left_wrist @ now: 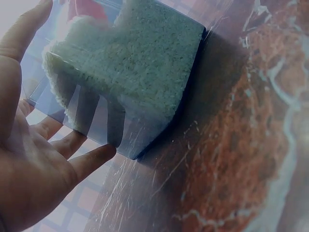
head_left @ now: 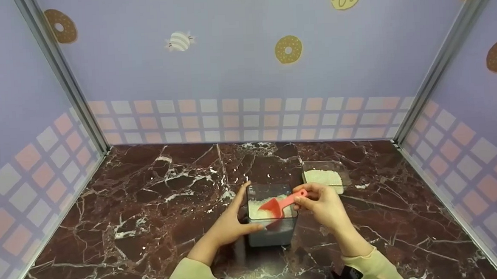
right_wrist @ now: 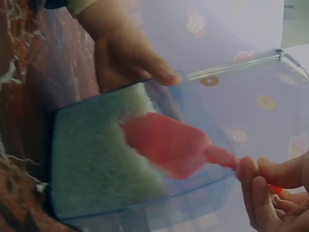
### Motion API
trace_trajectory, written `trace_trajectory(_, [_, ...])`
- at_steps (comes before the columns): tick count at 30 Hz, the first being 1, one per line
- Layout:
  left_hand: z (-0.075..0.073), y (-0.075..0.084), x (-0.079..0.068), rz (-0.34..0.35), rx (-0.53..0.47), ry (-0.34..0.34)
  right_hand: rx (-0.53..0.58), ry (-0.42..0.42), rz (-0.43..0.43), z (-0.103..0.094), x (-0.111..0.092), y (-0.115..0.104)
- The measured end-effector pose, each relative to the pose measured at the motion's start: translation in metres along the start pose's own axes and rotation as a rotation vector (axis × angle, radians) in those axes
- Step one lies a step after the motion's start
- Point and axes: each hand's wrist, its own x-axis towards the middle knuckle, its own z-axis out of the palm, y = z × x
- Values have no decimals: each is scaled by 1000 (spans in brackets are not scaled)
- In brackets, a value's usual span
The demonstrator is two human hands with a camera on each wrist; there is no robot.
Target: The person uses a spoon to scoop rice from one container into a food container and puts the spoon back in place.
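A clear, tall rectangular container [head_left: 270, 238] stands on the table, partly filled with white rice [right_wrist: 91, 159]. My left hand [head_left: 229, 226] holds it from the left, thumb on the near side and fingers spread along the far-left wall. In my right hand [head_left: 326, 205], thumb and fingers pinch the handle of a red scoop [head_left: 274, 207]. The scoop slants down inside the container, its tip in the rice, as the right wrist view also shows. The left wrist view shows fingertips against the clear wall [left_wrist: 145, 125]; the scoop is cut off at the top there.
Behind my right hand sits a low clear container [head_left: 345, 178] with more white rice [head_left: 322, 177]. The dark red marbled table [head_left: 159, 229] has scattered white bits on it. Patterned panels [head_left: 245, 71] enclose the back and both sides.
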Motion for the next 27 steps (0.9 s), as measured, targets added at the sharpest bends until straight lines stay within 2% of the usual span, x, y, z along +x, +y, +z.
trace_trajectory(4, [0, 1, 0, -7, 0, 2, 45, 18, 20, 3, 0, 5])
trace_trajectory(11, [-1, 0, 0, -6, 8, 1, 70, 25, -2, 6, -2, 8])
trace_trajectory(18, [0, 0, 1, 8, -16, -6, 185, 16, 51, 7, 0, 13])
trace_trajectory(27, [0, 0, 1, 8, -31, 6, 265, -4, 102, 2, 5, 19])
